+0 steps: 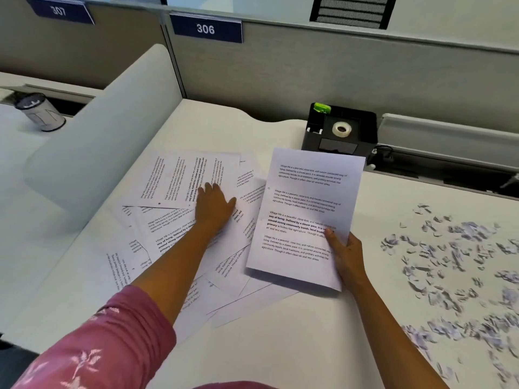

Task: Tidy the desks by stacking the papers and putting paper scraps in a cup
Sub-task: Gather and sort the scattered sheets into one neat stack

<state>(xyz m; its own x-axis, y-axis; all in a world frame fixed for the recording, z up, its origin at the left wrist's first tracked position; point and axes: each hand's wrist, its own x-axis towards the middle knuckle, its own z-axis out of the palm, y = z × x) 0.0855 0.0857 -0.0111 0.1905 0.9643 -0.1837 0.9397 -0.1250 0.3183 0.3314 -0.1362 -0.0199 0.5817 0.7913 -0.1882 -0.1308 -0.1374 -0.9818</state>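
Head view: on the neighbouring counter at far left, past a white divider [112,130], a dark-lidded cup [42,112] stands near that counter's back edge. On the main counter [280,346], loose printed papers [174,181] lie fanned and overlapping across its left half. The left hand [214,204], reaching from a pink floral sleeve [106,338], rests flat on these sheets with fingers straight and slightly apart. Just right of it, the right hand [346,254] pinches the lower right edge of a stack of papers [306,214], thumb on top, holding it tilted above the counter. Behind the stack, at the back edge, sits a black organizer [362,127] holding 1 tape roll [341,129]. Paper scraps [455,262] are strewn over the counter's right side.
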